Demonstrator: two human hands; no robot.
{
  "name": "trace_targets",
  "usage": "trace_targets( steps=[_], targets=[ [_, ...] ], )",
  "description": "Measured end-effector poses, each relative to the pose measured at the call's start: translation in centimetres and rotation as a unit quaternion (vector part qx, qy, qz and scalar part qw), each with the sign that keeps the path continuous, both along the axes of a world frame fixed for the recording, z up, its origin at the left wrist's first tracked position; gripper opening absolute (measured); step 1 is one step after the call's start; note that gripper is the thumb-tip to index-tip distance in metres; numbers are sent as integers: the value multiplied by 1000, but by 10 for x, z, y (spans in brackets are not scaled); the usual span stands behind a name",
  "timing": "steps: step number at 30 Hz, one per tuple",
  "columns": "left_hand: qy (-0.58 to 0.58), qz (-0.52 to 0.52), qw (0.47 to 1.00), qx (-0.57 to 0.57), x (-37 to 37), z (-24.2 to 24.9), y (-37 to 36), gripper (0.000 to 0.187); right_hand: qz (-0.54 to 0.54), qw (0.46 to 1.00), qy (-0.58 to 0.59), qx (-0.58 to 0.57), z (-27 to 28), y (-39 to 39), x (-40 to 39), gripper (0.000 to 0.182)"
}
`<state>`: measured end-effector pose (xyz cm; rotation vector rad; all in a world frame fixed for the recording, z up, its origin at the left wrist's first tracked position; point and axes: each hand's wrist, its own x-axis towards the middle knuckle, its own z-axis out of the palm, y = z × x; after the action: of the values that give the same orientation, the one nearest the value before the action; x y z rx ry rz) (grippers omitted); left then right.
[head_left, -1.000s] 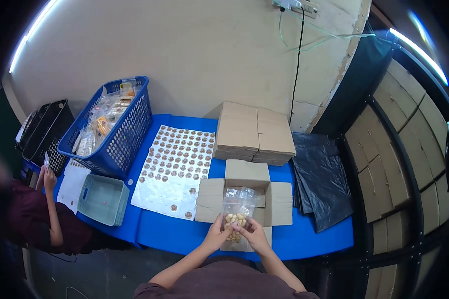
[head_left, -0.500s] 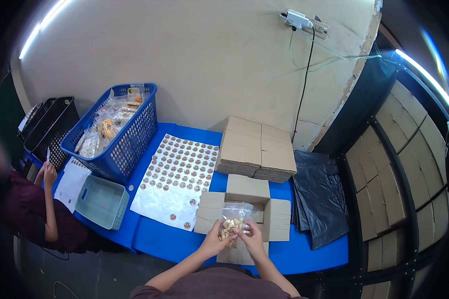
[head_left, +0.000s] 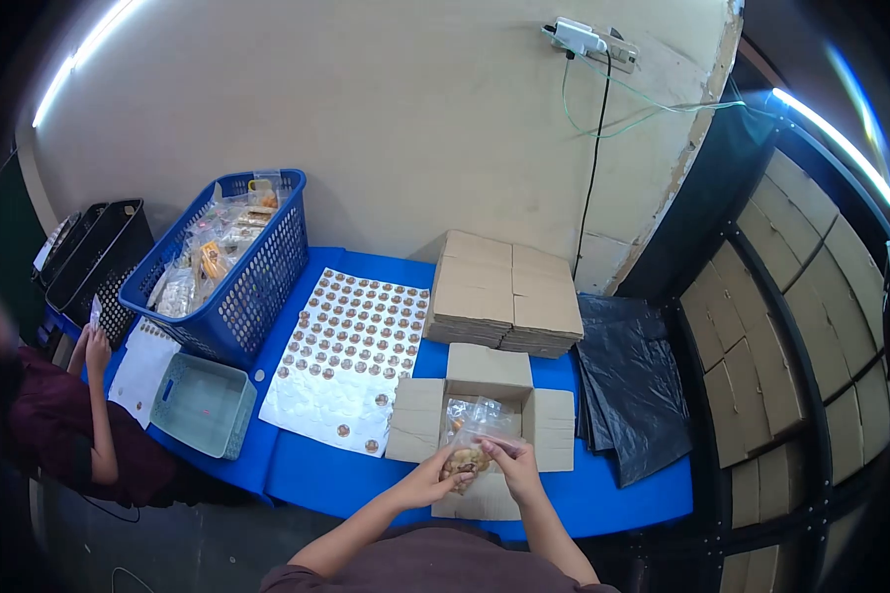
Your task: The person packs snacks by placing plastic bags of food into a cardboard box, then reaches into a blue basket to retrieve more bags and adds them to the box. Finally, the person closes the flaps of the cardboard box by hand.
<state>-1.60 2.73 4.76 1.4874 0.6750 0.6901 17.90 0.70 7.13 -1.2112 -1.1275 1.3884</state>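
In the head view, a clear plastic bag of pale, nut-like pieces (head_left: 466, 461) is held over the near side of an open cardboard box (head_left: 555, 432). My left hand (head_left: 427, 482) supports the bag's filled lower part from the left, fingers wrapped against it. My right hand (head_left: 517, 468) pinches the bag's upper right edge between thumb and fingers. Beyond the bag, more clear plastic (head_left: 472, 412) with a bit of orange shows inside the box. The box's flaps are spread outward, and its floor is mostly hidden.
Left of the box lies a sheet of round stickers (head_left: 351, 336). Flattened cartons (head_left: 504, 292) are stacked behind it, with black plastic bags (head_left: 635, 385) to the right. A blue basket of packets (head_left: 257, 262) and a grey-green basket (head_left: 208, 405) stand left, near another person (head_left: 69, 425).
The bag of nut-like pieces has tilted and dropped slightly. My right hand has shifted right and up to the bag's edge; my left hand stays around the filled part.
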Motion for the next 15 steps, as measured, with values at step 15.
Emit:
trace_targets(
  steps=[15],
  targets=[
    [-93, 81, 992, 25, -25, 15, -2, 23, 56, 975, -48, 210, 26, -34, -43, 26]
  ],
)
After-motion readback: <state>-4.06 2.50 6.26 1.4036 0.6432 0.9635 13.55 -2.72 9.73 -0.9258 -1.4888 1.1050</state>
